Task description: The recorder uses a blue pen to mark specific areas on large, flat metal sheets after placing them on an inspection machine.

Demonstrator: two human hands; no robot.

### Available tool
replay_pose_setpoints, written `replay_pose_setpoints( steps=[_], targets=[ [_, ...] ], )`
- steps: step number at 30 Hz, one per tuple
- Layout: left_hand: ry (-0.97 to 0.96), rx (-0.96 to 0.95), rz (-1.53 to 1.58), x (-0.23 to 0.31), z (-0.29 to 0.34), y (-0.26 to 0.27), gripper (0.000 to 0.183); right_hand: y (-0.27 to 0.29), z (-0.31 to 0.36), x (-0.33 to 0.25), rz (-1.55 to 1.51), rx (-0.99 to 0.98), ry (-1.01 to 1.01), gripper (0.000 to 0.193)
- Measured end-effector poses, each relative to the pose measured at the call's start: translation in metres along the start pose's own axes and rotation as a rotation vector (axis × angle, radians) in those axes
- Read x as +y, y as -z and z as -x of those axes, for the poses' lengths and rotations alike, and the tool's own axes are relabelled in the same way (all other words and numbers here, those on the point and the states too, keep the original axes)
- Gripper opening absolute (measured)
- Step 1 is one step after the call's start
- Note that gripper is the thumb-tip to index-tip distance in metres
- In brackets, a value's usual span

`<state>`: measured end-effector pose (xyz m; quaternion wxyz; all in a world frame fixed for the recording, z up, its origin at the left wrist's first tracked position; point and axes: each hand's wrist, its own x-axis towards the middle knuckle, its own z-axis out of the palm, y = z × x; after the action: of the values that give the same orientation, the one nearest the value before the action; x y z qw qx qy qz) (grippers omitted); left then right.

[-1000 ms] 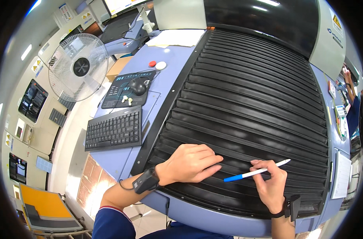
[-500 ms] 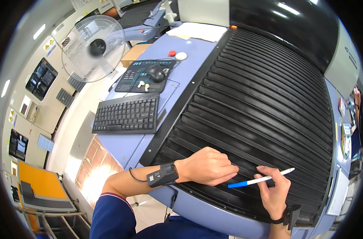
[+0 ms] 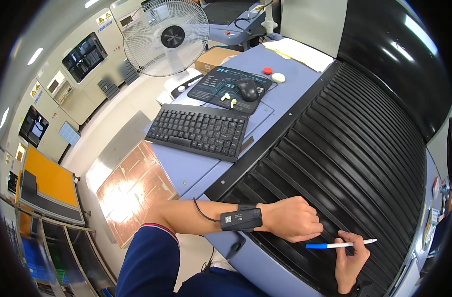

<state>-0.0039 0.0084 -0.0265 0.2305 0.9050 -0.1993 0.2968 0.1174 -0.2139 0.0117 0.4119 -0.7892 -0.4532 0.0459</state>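
Observation:
My left hand (image 3: 292,219) is closed in a fist, knuckles up, over the front part of a black ribbed cover (image 3: 345,148). Its palm side is hidden, and nothing sticks out of it. A black box-shaped device (image 3: 240,220) with a cable is strapped to that wrist. Just to the right, my right hand (image 3: 352,260) pinches a white pen (image 3: 352,243) with a blue end between thumb and fingers. The pen lies nearly level over the ribs, its blue end pointing left, just below the fist. A black band (image 3: 360,287) shows on my right wrist.
Left of the cover, a blue-grey worktop (image 3: 206,171) carries a black keyboard (image 3: 198,129), a mouse (image 3: 246,89) on a dark mat, small pale earbuds (image 3: 230,101), red and white round pieces, and papers (image 3: 305,53). A fan (image 3: 171,37) stands beyond; an orange-topped cart (image 3: 50,180) is far left.
The whole view has swung left, so the worktop and fan appear further right. My hands are slightly closer together. The pen stays in my right hand and lies more level.

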Motion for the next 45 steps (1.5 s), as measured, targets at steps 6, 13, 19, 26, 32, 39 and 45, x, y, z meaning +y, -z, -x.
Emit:
replay_pose_setpoints(
  steps=[6, 13, 19, 26, 32, 39, 45],
  targets=[
    [0.011, -0.020, -0.004, 0.000, 0.000, 0.001, 0.017, 0.002, -0.002, 0.004, -0.050, 0.051, -0.081, 0.013],
    [0.009, -0.011, -0.005, 0.000, -0.003, 0.005, 0.014, 0.009, -0.005, 0.015, -0.015, 0.123, -0.081, 0.015],
    [0.023, -0.030, -0.017, -0.001, -0.002, 0.007, 0.012, 0.003, -0.007, 0.013, -0.043, 0.074, -0.053, 0.017],
    [0.030, -0.030, -0.007, -0.002, -0.004, 0.009, 0.011, 0.005, -0.009, 0.017, -0.101, 0.106, -0.067, 0.020],
    [0.033, -0.038, -0.004, -0.001, -0.007, 0.010, 0.011, 0.005, -0.009, 0.015, -0.050, 0.132, -0.020, 0.021],
    [0.104, 0.002, -0.050, -0.007, -0.008, 0.024, 0.012, 0.007, -0.011, 0.020, -0.052, 0.173, -0.004, 0.018],
    [0.146, 0.188, -0.189, -0.031, -0.010, 0.037, 0.013, 0.027, -0.011, 0.034, -0.011, 0.181, -0.056, 0.015]
  ],
)
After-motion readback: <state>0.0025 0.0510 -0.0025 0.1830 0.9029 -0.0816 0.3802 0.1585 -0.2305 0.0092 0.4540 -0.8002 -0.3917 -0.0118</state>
